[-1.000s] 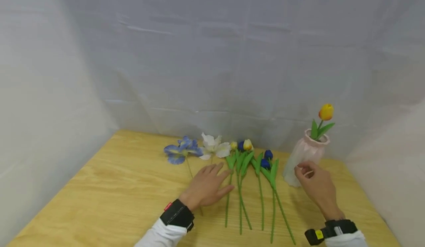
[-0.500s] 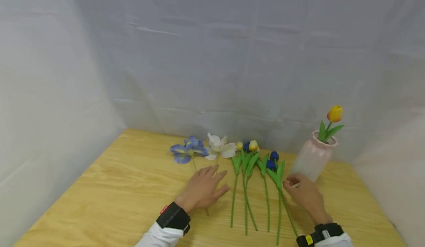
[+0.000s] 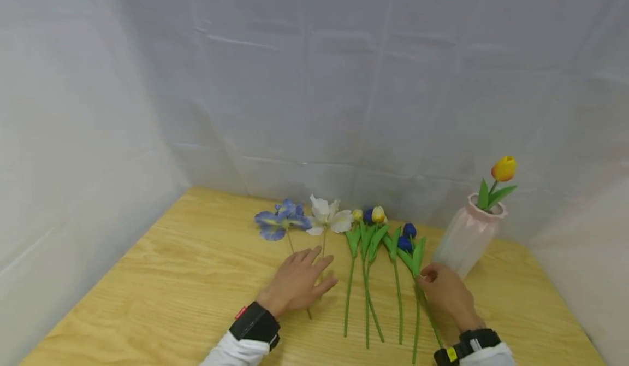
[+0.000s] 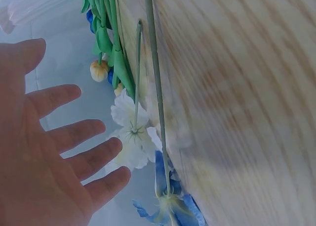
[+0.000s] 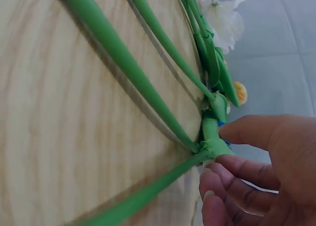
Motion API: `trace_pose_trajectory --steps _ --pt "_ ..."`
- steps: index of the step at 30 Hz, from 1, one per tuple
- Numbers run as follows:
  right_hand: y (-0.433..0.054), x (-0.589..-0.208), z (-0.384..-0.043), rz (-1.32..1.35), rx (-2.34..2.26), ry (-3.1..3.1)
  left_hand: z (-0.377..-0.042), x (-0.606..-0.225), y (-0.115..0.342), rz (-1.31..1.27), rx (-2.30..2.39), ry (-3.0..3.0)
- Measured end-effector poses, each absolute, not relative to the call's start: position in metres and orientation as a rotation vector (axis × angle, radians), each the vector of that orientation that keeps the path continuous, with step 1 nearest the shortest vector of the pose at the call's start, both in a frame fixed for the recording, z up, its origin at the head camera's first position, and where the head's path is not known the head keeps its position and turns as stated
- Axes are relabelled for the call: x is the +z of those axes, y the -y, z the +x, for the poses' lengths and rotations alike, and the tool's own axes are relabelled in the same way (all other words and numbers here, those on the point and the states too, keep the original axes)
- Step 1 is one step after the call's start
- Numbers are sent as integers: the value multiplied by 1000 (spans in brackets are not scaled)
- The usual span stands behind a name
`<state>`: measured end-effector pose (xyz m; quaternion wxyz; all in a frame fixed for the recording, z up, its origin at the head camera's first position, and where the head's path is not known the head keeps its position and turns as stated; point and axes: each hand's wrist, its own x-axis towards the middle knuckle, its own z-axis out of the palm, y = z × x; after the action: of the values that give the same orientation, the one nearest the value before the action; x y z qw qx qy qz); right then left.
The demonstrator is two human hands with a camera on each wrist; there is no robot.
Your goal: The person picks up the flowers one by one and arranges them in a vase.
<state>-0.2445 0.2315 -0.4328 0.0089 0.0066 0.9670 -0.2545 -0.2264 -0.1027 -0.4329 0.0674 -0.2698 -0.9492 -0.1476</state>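
At the right of the row, my right hand [image 3: 447, 295] bends its thumb and fingers about the leaf base [image 5: 215, 146] of a blue tulip [image 3: 405, 243], pinching it just below the leaves. That tulip still lies on the table. My left hand [image 3: 297, 281] is spread palm down over the stems of a white flower [image 3: 326, 216] and a blue iris-like flower [image 3: 281, 222]; in the left wrist view its fingers [image 4: 94, 159] hold nothing. Close behind the right hand stands a pink-white vase [image 3: 467, 240] with a yellow-orange tulip [image 3: 504, 169] upright in it.
Several more tulips, pale yellow [image 3: 378, 214] and dark blue [image 3: 409, 230], lie with green stems [image 3: 350, 295] toward me on the wooden table [image 3: 172, 284]. Grey-white sheeting [image 3: 314, 93] closes off the back and both sides.
My right hand has come down and left from beside the vase to the blue tulip's stem. The left hand stays nearly where it was, fingers spread. The head view has shifted slightly.
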Motion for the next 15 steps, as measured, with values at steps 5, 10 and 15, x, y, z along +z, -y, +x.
trace_pose_trajectory --steps 5,10,15 --pt "-231 -436 -245 48 -806 -2988 -227 -435 103 -819 -445 2859" --pt "-232 -439 -246 82 -809 -2955 -227 -435 104 -815 -456 2863" --pt "-232 -441 -247 77 -800 -2946 -226 -435 105 -821 -480 2864"
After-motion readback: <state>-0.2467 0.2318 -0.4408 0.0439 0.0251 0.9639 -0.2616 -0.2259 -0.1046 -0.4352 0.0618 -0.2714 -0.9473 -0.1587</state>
